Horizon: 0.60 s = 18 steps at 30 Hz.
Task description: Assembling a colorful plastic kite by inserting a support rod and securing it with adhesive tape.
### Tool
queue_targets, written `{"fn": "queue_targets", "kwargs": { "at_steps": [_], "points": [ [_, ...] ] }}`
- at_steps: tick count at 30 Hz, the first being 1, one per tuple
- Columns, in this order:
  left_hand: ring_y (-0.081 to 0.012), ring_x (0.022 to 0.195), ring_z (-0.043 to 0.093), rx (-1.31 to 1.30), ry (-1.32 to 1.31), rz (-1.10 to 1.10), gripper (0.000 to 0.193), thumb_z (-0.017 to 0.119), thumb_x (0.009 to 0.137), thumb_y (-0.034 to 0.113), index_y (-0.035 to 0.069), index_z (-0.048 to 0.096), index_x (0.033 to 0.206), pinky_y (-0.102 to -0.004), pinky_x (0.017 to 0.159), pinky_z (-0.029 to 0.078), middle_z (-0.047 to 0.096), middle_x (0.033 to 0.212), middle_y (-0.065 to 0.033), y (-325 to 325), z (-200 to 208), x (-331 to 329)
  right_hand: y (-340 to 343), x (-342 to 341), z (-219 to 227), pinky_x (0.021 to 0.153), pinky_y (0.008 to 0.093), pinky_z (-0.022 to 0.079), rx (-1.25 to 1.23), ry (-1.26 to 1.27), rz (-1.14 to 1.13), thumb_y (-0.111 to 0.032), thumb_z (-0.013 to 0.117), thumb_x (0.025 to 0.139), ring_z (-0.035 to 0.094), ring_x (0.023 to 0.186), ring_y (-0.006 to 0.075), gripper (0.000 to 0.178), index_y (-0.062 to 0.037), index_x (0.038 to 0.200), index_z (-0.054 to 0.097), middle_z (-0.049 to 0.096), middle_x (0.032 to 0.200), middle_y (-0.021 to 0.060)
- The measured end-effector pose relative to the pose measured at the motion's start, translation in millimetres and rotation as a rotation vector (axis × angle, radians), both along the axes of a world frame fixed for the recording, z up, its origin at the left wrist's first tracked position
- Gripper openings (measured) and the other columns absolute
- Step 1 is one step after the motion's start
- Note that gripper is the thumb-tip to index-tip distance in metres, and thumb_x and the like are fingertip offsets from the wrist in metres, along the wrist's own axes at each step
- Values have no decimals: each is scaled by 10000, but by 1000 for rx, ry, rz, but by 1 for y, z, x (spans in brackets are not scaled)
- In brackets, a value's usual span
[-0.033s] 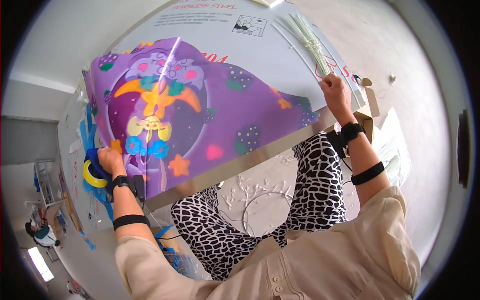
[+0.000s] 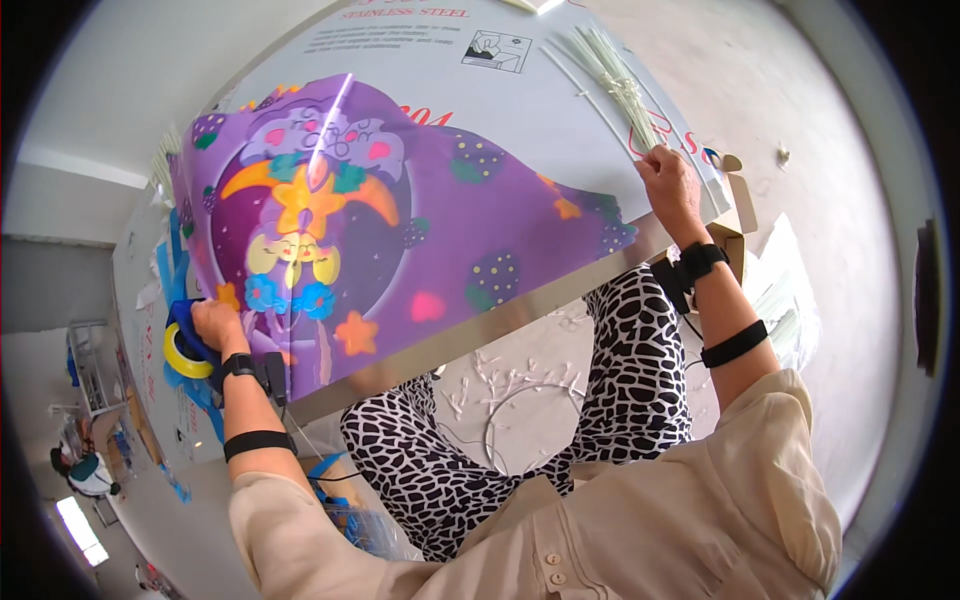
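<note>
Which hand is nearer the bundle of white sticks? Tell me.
Right. The right hand rests at the table edge just below the bundle of white sticks; the left hand is far across the purple sheet.

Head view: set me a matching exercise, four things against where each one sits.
Things:
1. purple printed foil sheet
2. bundle of thin white plastic sticks
3. yellow tape roll
4. open brown cardboard box

Places:
A. by the left hand
B. spread across the middle of the grey table
C. off the table's right corner, beyond the right hand
D. far right part of the table top

Pairs: 1-B, 2-D, 3-A, 4-C
</note>
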<state>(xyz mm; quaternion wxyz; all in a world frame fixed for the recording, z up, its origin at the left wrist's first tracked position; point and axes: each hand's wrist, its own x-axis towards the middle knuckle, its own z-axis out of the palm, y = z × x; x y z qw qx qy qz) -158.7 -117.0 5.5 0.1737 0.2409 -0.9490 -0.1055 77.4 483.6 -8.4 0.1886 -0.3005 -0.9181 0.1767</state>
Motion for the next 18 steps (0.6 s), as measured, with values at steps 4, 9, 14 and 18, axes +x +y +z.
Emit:
{"fn": "queue_targets", "kwargs": {
  "at_steps": [4,9,14,18],
  "points": [
    [-420,994,613,55,-60,74,274,527,890,175,-41,626,1026,-474,842,490,651,1038,-244,-13,5,-10,-2,-11,-1,751,433,467,6,-143,-25,-227,605,796,606,876,347,199,-33,838,616,630,894,164],
    [-401,951,618,-270,73,-115,281,592,859,178,-49,632,1018,-458,843,481,646,1013,-251,-2,8,-4,16,-21,-15,693,453,491,142,-261,35,-219,569,800,620,794,394,224,1,821,606,644,818,202],
    [-268,823,643,124,301,-699,243,608,838,123,-21,631,1032,-354,754,505,665,919,-173,48,25,23,-17,-26,22,502,308,469,-500,-70,214,-85,634,762,605,575,175,177,45,881,618,626,678,99],
    [-117,744,608,893,-156,-866,210,623,842,154,5,637,990,-268,680,499,633,836,-45,179,34,122,-71,-14,30,499,216,481,-1122,-15,247,-49,659,801,570,544,92,111,41,863,642,604,667,36]
  ]
}}
